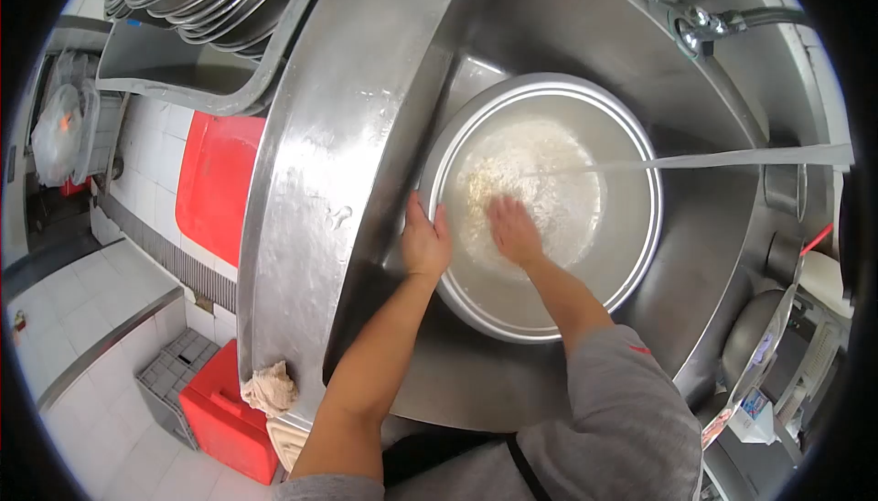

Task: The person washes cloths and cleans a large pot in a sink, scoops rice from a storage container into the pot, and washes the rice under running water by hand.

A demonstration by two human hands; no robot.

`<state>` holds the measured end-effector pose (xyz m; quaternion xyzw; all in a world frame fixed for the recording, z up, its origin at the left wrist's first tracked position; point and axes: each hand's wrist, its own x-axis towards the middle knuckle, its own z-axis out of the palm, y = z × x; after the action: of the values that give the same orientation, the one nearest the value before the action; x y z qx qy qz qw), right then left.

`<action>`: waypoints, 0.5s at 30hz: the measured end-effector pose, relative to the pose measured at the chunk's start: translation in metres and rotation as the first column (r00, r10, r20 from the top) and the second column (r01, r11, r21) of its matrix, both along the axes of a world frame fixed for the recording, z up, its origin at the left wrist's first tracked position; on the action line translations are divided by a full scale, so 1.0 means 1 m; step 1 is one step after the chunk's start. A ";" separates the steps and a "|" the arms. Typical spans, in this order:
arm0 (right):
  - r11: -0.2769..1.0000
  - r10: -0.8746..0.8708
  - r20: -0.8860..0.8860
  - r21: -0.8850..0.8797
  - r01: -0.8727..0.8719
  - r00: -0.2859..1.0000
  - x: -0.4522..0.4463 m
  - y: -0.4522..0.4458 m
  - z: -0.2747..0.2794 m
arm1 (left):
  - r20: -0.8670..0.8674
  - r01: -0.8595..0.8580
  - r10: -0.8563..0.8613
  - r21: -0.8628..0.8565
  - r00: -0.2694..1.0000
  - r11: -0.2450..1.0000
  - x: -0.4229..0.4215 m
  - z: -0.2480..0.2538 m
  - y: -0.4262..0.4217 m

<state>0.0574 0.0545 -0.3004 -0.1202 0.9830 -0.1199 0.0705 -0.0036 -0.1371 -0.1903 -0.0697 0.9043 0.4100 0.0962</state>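
A round, wide metal basin sits inside a deep stainless steel sink. My left hand grips the basin's left rim, fingers at the outside and thumb near the edge. Inside the basin, my right hand reaches down into cloudy, rippling water, its fingers stretched out and partly blurred. Small pale grains show beside the fingertips; their kind is hard to make out. From the right, a stream of water runs into the basin's middle.
A tap is mounted at the upper right. Stacked metal bowls stand in a grey tub at upper left. A crumpled cloth lies on the sink's ledge. Red containers and a grey crate are on the floor.
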 end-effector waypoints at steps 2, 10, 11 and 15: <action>0.974 0.210 0.156 -0.120 -0.192 0.965 0.027 0.032 0.004 | -0.011 -0.017 0.017 -0.003 1.000 1.000 -0.004 -0.001 -0.002; 0.975 -0.201 -0.265 0.041 0.220 0.943 -0.027 -0.018 -0.033 | -0.009 0.006 -0.007 -0.063 1.000 0.998 -0.001 -0.006 -0.002; 0.989 -0.134 0.048 -0.056 0.137 0.990 -0.009 -0.026 -0.017 | -0.007 0.010 -0.011 -0.070 1.000 0.998 0.002 -0.008 -0.003; 0.994 -0.109 0.074 -0.021 0.110 0.991 -0.015 0.006 -0.023 | 0.048 0.012 -0.009 -0.069 0.999 0.998 0.004 -0.003 -0.004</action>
<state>0.0419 0.0605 -0.3235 -0.0625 0.9833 -0.1401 0.0979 0.0005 -0.1412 -0.1938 -0.0782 0.9158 0.3761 0.1173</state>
